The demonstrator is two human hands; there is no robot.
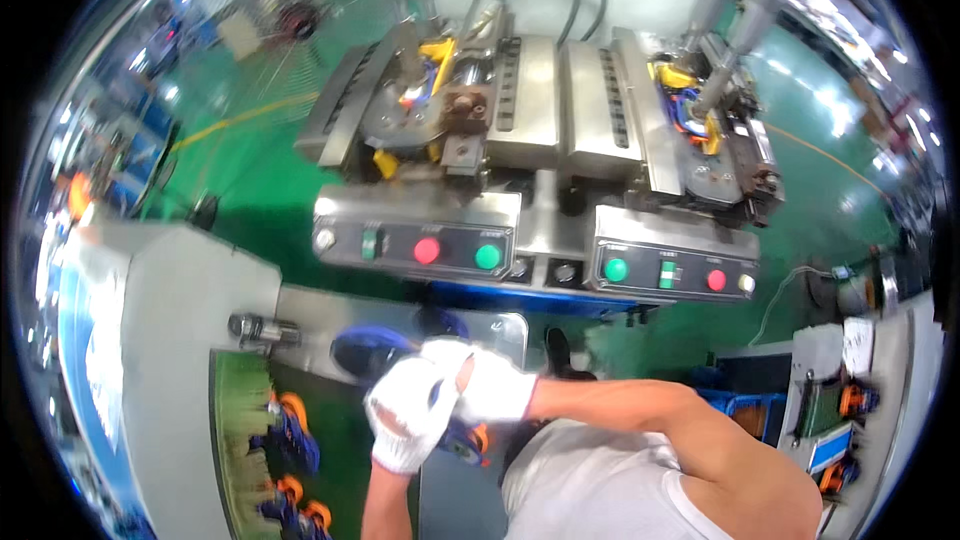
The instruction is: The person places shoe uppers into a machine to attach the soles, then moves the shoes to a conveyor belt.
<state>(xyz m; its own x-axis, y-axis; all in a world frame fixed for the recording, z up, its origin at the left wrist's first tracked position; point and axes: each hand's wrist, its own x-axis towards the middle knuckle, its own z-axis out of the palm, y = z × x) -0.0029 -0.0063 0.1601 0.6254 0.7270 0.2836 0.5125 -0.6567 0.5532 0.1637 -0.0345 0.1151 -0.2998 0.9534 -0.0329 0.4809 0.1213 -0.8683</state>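
Note:
My left hand (408, 408) and my right hand (492, 384), both in white knit gloves, meet over a grey metal bench (505, 335). Their fingers are closed together, and a sliver of blue shows between them. What they grip is mostly hidden and blurred. Just beyond my left hand lies a dark round part with a blue rim (370, 352). Another blue-rimmed part (440, 323) sits behind the gloves. Below the hands is a blue and orange wheeled piece (464, 443); whether it is held or lying there I cannot tell.
Ahead stands a twin-station press machine (535, 100) with yellow, blue and orange parts in its fixtures. Button panels face me at left (415, 240) and right (678, 265). Several blue and orange pieces (290, 440) hang or lie in the green-lined bin (235, 420).

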